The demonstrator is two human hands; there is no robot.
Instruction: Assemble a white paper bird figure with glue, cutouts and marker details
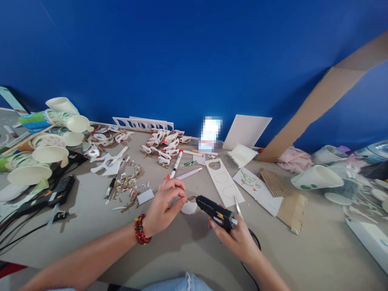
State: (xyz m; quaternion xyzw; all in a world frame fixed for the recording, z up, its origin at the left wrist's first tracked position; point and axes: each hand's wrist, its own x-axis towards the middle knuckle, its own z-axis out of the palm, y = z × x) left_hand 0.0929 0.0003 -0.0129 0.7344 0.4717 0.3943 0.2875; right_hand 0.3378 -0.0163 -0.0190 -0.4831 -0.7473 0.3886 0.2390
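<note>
A black hot glue gun (pixel 216 212) is gripped in my right hand (pixel 239 240), its nozzle aimed left at my other fingertips. My left hand (pixel 165 208), with red beads round the wrist, pinches a small brown piece (pixel 190 198) that looks like cardboard. Just under that piece is a rounded white cutout (pixel 189 208); whether the two are joined I cannot tell. A cord runs down from the glue gun past my right forearm. The tip of a metal blade (pixel 238 207) shows beyond my right hand.
Several white cutouts with red tips (pixel 165 145) lie at the back. Markers (pixel 176 163), a white card with drawn outlines (pixel 222 182) and brown scraps (pixel 129 182) spread ahead. Paper cups (pixel 50 149) and a power strip (pixel 57 194) are left; corrugated cardboard (pixel 274 182) is right.
</note>
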